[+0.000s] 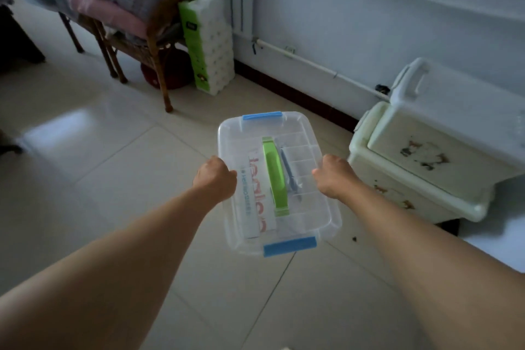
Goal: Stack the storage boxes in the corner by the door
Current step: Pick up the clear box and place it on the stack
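Observation:
A small clear storage box (301,216) with blue end latches and a green lid handle hangs above the tiled floor in the middle of the view. My left hand (216,177) grips its left long edge and my right hand (333,176) grips its right long edge. A white carton and a thin blue item show through the lid. To the right, two cream storage boxes stand stacked by the wall: a smaller one with a white handle (443,133) on top of a larger one (397,199).
A wooden chair (154,45) piled with bagged clothes stands at the back left, with a tall pack of toilet rolls (210,45) beside it against a radiator. A pipe runs along the white wall (369,23). Pale floor tiles spread to the left.

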`<state>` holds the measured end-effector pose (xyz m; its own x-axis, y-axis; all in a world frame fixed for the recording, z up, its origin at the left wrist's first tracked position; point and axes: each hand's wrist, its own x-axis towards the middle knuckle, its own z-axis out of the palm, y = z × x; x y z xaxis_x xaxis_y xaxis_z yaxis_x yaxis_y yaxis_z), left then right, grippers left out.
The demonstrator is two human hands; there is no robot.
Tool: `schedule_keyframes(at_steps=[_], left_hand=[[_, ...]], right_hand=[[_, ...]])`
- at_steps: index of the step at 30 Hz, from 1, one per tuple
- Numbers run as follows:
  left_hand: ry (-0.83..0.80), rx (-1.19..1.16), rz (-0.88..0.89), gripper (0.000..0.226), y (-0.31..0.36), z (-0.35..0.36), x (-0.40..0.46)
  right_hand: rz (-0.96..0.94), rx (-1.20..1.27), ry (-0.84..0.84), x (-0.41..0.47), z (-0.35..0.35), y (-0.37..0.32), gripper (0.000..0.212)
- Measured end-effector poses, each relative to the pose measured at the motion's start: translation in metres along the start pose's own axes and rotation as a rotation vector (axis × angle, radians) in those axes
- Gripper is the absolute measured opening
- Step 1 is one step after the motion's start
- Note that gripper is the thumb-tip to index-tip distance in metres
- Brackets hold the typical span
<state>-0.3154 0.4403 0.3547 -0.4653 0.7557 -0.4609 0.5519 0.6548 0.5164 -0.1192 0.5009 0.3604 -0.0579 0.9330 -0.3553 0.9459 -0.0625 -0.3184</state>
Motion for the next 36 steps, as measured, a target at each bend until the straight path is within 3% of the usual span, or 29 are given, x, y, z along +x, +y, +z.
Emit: schedule_keyframes(at_steps=[9, 15, 27, 36], left_hand=[[-0.131, 0.0, 0.228, 0.03, 0.192, 0.089, -0.021], [-0.205, 0.049, 0.357, 0.028, 0.306, 0.141, -0.027], [-0.335, 0.241, 0.645, 0.035, 0.513, 0.231, 0.017], [-0.39, 0.269, 0.695, 0.028, 0.629, 0.307, 0.032]], right_hand=[[0.172, 0.039, 0.077, 0.035, -0.12, 0.169, 0.018], [0.317, 0.121, 0.152, 0.059, -0.185, 0.258, 0.033], [0.536, 0.241, 0.273, 0.14, -0.287, 0.386, 0.031], [0.602, 0.254, 0.3, 0.198, -0.35, 0.475, 0.034]])
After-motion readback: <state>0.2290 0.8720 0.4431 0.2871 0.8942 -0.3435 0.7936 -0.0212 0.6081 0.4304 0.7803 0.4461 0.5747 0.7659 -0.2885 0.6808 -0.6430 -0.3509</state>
